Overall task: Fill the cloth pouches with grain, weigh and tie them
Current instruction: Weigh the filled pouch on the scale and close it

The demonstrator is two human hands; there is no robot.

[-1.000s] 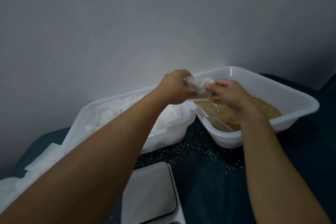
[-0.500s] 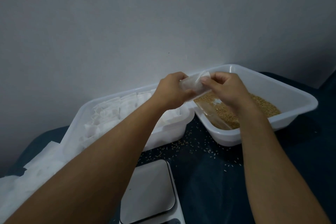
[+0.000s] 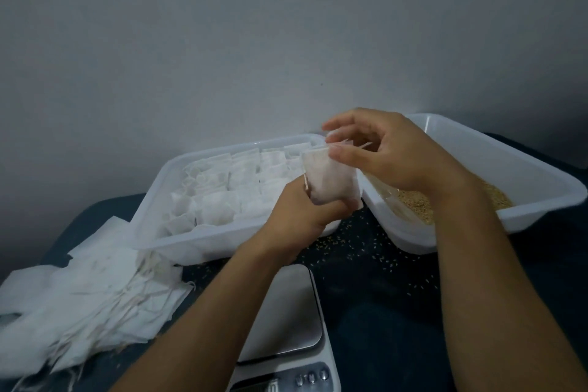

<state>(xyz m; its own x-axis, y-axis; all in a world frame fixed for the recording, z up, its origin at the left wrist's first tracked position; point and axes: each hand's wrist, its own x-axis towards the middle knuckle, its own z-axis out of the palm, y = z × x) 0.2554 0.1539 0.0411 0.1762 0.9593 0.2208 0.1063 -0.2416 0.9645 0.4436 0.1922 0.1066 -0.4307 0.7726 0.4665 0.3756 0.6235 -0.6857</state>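
Thin white cloth pouch (image 3: 331,178) held up between pouch tray (image 3: 152,200) and grain tray (image 3: 541,175). Left hand (image 3: 299,216) clenched round pouch bottom; right hand (image 3: 381,153) pinching mouth edge. Probably light, floppy; best gripped at rim. Open room above scale (image 3: 283,312).

— What is the person wearing on the arms?
— Nothing that shows: both forearms are bare up to the picture's lower edge, back from the left grip (image 3: 297,216) and the right grip (image 3: 391,156).
— Rings, watch?
— None visible.
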